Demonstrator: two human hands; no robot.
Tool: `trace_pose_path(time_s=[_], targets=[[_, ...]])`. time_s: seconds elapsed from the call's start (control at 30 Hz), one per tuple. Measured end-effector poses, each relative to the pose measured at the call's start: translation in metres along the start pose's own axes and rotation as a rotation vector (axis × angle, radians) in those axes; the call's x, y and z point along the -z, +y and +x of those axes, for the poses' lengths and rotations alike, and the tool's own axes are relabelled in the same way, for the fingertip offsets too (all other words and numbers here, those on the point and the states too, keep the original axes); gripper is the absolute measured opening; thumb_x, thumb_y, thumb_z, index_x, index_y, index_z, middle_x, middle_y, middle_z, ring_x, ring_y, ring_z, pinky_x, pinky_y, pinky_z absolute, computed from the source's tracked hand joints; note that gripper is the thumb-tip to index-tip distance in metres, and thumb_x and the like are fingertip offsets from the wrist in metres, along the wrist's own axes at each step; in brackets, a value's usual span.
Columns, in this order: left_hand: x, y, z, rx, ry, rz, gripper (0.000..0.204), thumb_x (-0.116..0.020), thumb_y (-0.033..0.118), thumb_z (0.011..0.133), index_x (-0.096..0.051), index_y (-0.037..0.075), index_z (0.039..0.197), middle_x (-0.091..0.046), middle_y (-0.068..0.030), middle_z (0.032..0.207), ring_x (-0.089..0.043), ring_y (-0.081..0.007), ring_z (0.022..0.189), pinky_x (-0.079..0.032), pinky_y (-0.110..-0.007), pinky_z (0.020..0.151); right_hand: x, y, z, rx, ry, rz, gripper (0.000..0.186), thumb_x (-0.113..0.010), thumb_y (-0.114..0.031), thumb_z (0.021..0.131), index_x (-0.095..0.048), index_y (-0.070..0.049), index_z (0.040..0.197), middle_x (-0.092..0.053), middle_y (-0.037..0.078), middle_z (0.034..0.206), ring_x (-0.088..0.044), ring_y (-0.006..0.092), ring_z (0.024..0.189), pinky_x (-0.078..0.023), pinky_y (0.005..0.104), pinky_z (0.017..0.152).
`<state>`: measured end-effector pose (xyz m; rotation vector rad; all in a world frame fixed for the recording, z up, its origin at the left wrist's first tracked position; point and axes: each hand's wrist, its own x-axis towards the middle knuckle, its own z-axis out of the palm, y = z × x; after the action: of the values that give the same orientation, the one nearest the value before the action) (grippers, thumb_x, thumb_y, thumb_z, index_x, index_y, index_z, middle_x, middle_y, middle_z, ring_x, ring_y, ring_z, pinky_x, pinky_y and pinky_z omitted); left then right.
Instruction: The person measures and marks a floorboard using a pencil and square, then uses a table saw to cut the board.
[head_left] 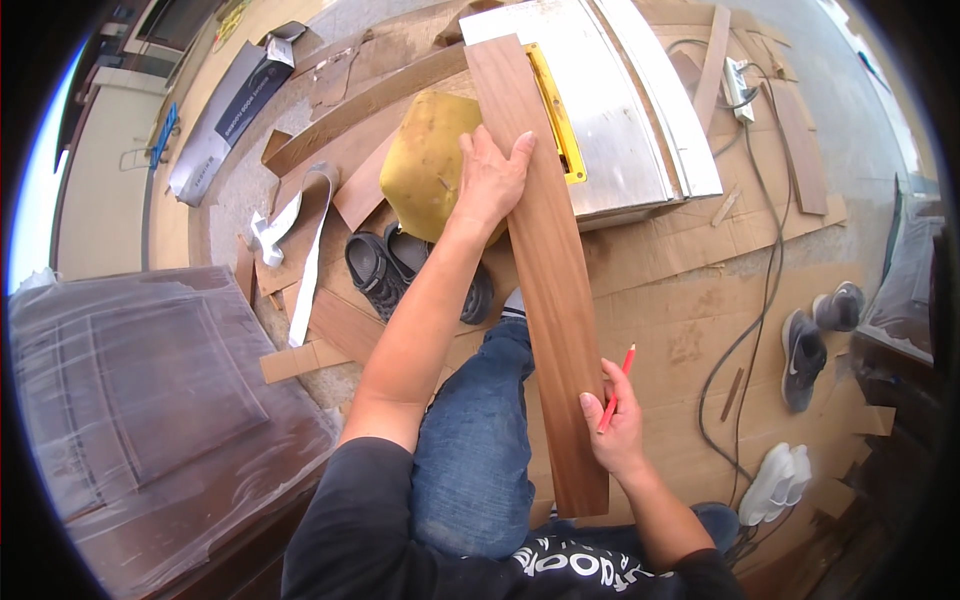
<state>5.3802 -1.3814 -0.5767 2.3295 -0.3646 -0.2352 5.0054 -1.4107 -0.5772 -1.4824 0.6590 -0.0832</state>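
Observation:
A long brown wooden plank point(548, 260) runs from the silver metal table top down to my lap, tilted slightly. My left hand point(494, 178) grips its upper part from the left edge, thumb on the face. Lower down, my right hand point(618, 425) holds the plank's right edge and also has a red pencil point(617, 388) between thumb and fingers, point upward. The plank's far end lies over the metal table point(610, 100), beside a yellow slotted insert point(553, 110). A rounded yellow housing point(425, 150) bulges out behind my left hand. The fingertips under the plank are hidden.
Black clogs point(372, 272) sit below the housing. Wood strips and cardboard sheets point(690, 310) cover the floor. A black cable point(765, 300) runs down from a white power strip point(738, 90). Dark shoes point(803, 360) and white shoes point(772, 483) stand right; plastic-wrapped furniture point(160, 380) stands left.

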Motion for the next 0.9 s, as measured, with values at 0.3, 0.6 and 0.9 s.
trace_pose_path(time_s=[0.3,0.6,0.9], targets=[[-0.002,-0.001,-0.012,-0.003,-0.007,0.03,0.074,-0.062,0.052,0.099,-0.049,-0.012,0.134,-0.05,-0.0299,0.131,-0.054,-0.045,0.124,-0.044,-0.046,0.108,0.002,0.004,-0.011,0.037,-0.006,-0.046,0.052,-0.068,-0.013,0.1,-0.046,0.006,0.143,-0.053,0.004,0.08,-0.052,0.0117,0.073,-0.046,0.0265,0.07],[-0.003,0.0,-0.022,-0.008,-0.038,-0.024,0.069,-0.065,0.047,0.098,-0.045,-0.012,0.127,-0.044,-0.0305,0.128,-0.051,-0.0482,0.12,-0.043,-0.048,0.109,0.003,0.014,-0.022,0.042,0.028,-0.005,0.052,-0.069,-0.017,0.099,-0.048,0.004,0.142,-0.046,0.002,0.078,-0.046,0.0125,0.071,-0.043,0.0269,0.067],[-0.002,0.001,-0.033,0.0,-0.026,0.006,0.074,-0.062,0.05,0.1,-0.047,-0.012,0.137,-0.049,-0.03,0.133,-0.052,-0.0449,0.126,-0.043,-0.046,0.11,0.005,0.018,-0.032,0.054,0.033,-0.03,0.053,-0.07,-0.018,0.1,-0.048,0.005,0.142,-0.043,0.001,0.077,-0.044,0.0123,0.07,-0.041,0.0267,0.066]])
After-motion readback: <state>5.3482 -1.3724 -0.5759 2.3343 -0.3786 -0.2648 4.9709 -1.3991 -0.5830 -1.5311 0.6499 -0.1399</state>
